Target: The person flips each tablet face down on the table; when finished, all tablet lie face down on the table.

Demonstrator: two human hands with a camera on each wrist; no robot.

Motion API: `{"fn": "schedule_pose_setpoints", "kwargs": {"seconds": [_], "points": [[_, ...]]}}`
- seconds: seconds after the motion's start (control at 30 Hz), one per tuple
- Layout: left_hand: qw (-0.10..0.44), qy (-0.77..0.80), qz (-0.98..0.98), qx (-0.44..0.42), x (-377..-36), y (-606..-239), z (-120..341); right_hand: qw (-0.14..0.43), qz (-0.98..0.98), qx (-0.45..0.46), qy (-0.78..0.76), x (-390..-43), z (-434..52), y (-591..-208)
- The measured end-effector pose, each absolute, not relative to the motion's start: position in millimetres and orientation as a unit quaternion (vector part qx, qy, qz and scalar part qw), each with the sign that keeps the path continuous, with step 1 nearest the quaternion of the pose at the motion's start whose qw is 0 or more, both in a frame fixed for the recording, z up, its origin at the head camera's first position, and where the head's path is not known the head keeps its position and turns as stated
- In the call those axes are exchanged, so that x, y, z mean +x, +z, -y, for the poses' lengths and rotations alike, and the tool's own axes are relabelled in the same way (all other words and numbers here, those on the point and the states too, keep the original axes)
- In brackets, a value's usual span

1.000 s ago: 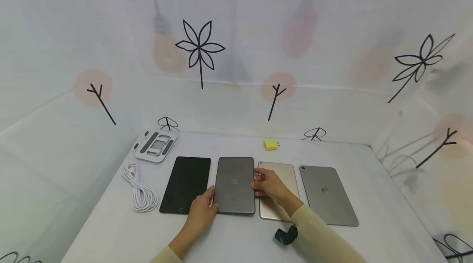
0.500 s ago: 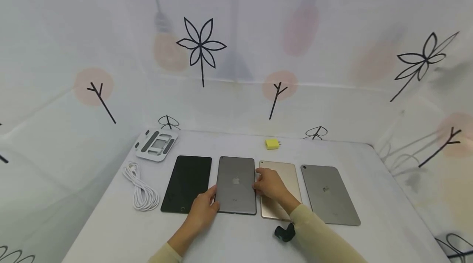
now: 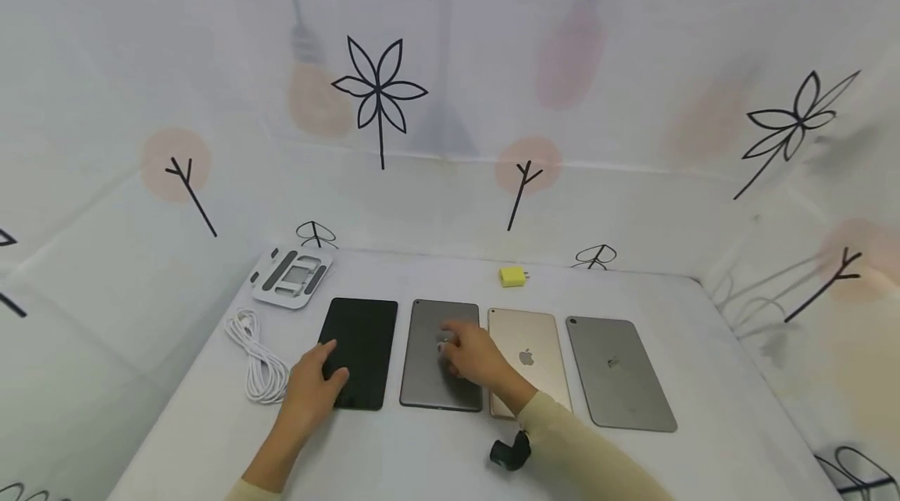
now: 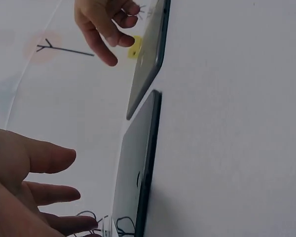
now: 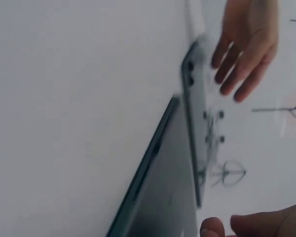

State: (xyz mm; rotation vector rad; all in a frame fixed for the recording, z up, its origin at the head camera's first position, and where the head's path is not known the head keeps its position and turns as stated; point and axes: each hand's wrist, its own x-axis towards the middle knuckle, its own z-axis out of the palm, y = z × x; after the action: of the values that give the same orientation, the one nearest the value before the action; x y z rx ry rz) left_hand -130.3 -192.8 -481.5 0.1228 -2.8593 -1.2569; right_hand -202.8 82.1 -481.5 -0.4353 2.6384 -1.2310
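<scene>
Left hand (image 3: 309,391), fingers loosely spread, rests on near left part of black tablet (image 3: 362,348); right hand (image 3: 473,352), fingers relaxed, lies over grey tablet (image 3: 436,376) just beside it, mid tabletop (image 3: 422,454); gold tablet (image 3: 530,345) adjacent rightward

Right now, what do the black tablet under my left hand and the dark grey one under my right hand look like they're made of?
Black tablet: its upward face looks like glossy glass, uniformly dark, with a round button near the front edge. Dark grey tablet: probably matte metal, maybe anodised aluminium; even, dull sheen with no sharp reflections. The left hand and right hand hide part of each.
</scene>
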Motion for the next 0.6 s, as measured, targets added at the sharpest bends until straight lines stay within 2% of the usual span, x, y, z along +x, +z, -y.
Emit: {"fn": "schedule_pose_setpoints", "kwargs": {"seconds": [0.2, 0.3, 0.43, 0.6], "points": [[-0.017, -0.4, 0.915, 0.042, -131.9, -487.0, 212.6, 0.231, -0.76, -0.103, -0.599, -197.2, -38.0, -478.6], [-0.049, -0.412, 0.909, 0.04, -132.8, -489.9, 212.8, 0.28, -0.703, -0.058, -0.651, -194.5, -23.1, -475.4], [-0.09, -0.432, 0.896, 0.043, -132.4, -490.9, 210.7, 0.296, -0.671, -0.012, -0.68, -192.0, -12.6, -472.9], [-0.095, -0.42, 0.902, 0.028, -132.1, -490.5, 211.4, 0.299, -0.644, 0.011, -0.704, -187.4, -7.5, -471.8]]}}
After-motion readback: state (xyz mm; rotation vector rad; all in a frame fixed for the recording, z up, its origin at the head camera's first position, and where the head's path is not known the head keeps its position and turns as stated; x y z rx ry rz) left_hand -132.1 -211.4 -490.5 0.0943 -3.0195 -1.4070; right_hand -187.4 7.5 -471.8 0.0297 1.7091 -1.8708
